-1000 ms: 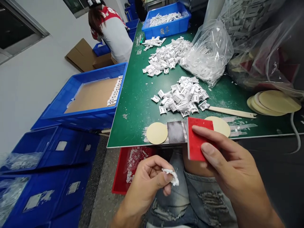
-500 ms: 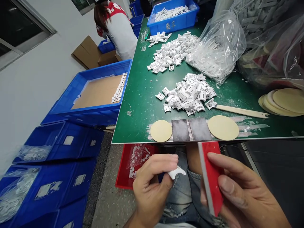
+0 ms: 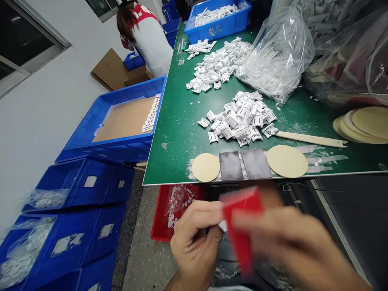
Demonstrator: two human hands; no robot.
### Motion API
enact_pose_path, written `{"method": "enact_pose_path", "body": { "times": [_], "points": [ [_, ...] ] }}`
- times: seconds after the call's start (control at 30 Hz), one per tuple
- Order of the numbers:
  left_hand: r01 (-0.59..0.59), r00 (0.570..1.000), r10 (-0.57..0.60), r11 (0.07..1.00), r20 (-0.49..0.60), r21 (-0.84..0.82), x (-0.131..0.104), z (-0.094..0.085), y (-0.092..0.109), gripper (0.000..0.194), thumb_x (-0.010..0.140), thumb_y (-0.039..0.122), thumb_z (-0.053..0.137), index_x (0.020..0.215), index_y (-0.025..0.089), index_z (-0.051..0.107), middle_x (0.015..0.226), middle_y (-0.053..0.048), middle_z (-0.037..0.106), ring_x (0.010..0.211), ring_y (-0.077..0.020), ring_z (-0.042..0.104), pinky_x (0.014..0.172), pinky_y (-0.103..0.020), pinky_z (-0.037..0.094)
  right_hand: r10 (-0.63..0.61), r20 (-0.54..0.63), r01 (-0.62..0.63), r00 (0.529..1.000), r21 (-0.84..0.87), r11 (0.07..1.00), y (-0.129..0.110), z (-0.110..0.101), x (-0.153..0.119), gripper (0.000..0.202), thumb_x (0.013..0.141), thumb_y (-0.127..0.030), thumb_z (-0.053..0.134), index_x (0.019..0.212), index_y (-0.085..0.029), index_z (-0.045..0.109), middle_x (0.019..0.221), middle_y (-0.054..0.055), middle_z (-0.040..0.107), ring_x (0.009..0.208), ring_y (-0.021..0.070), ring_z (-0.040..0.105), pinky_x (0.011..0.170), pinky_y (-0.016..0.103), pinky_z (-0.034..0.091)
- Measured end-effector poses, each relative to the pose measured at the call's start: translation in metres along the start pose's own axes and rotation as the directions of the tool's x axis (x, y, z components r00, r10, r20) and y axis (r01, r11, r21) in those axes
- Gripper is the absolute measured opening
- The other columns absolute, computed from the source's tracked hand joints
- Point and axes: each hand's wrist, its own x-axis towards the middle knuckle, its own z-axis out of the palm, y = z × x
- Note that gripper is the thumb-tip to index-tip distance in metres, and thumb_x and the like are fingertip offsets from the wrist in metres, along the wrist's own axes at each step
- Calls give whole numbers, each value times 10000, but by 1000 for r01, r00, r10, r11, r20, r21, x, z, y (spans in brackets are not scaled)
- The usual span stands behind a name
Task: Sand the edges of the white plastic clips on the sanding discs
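Observation:
My left hand (image 3: pixel 197 238) pinches a small white plastic piece (image 3: pixel 223 225), mostly hidden behind the fingers and a red block. That flat red block (image 3: pixel 241 230) is in my right hand (image 3: pixel 281 238); both are blurred by motion, and the block overlaps the white piece at my left fingertips. Just beyond the hands, along the table's near edge, lie a round cream disc (image 3: pixel 205 167), two dark grey pads (image 3: pixel 256 164) and a second cream disc (image 3: pixel 287 161). Behind them is a heap of white plastic pieces (image 3: pixel 239 119).
On the green table (image 3: pixel 172 157) are a flat wooden stick (image 3: pixel 312 138), stacked discs (image 3: pixel 371 124), a plastic bag (image 3: pixel 275 60) and a blue bin (image 3: pixel 216 30). A red bin (image 3: pixel 157 226) sits below. Blue crates (image 3: pixel 121 141) stand left; a person (image 3: pixel 151 40) bends beyond.
My right hand has moved left with the red block, bringing it to the white piece. My left hand has stayed nearly in place. The view has shifted slightly.

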Motion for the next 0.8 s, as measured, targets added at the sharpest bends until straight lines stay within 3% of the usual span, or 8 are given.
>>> {"method": "enact_pose_path", "body": {
  "times": [0.1, 0.2, 0.3, 0.33, 0.47, 0.67, 0.8],
  "points": [
    [-4, 1000, 4, 1000, 12, -12, -2, 1, -1, 232, 872, 78, 677, 1001, 253, 758, 963, -26, 768, 877, -179, 744, 755, -296, 615, 17, -238, -23, 971, -23, 999, 9, -2, 0, 217, 841, -457, 729, 1020, -364, 806, 949, 37, 797, 939, 270, 747, 793, 322, 621],
    [-58, 996, 55, 997, -69, -40, -4, 3, -2, 183, 880, 120, 695, 991, 254, 752, 961, -16, 765, 882, -182, 751, 770, -314, 627, 42, -347, -48, 937, -8, 999, 15, -3, 8, 293, 783, -493, 780, 1033, -344, 804, 1007, 49, 792, 965, 294, 743, 784, 344, 636],
    [-81, 990, 76, 996, -117, -34, -6, 4, -3, 158, 878, 143, 707, 985, 252, 751, 971, -18, 769, 894, -189, 757, 795, -333, 633, 62, -552, -36, 832, 58, 998, 17, -4, 15, 322, 861, -452, 720, 1175, -381, 739, 1132, 2, 767, 1016, 242, 734, 803, 290, 629],
    [-76, 991, 71, 996, -115, -36, -6, 4, -3, 156, 876, 145, 711, 983, 251, 751, 975, -20, 771, 895, -191, 758, 797, -336, 634, 61, -575, -25, 816, 71, 997, 17, -3, 15, 330, 863, -428, 724, 1192, -395, 726, 1161, -13, 757, 1014, 227, 735, 805, 266, 625],
    [-64, 993, 59, 997, -98, -45, -6, 5, -5, 163, 872, 136, 715, 977, 255, 751, 986, -18, 769, 903, -193, 757, 804, -340, 631, 41, -502, -17, 864, 52, 998, 10, 3, 9, 242, 838, -416, 750, 1079, -425, 769, 1096, -36, 774, 942, 201, 754, 802, 222, 617],
    [-69, 993, 66, 997, -100, -29, -5, 4, -5, 137, 869, 167, 727, 977, 248, 750, 987, -30, 767, 885, -193, 759, 793, -340, 636, -27, -471, -24, 881, -102, 994, 9, 7, 5, 220, 855, -453, 716, 1056, -397, 783, 1048, -2, 786, 922, 224, 754, 845, 295, 620],
    [-84, 992, 84, 996, -93, 0, -5, 4, -6, 144, 861, 180, 739, 985, 253, 744, 1000, -30, 760, 916, -215, 760, 785, -359, 648, -37, -453, -19, 891, -120, 993, 12, 5, 4, 227, 860, -456, 707, 1064, -392, 784, 1044, 4, 788, 924, 229, 752, 839, 298, 619]
  ]
}}
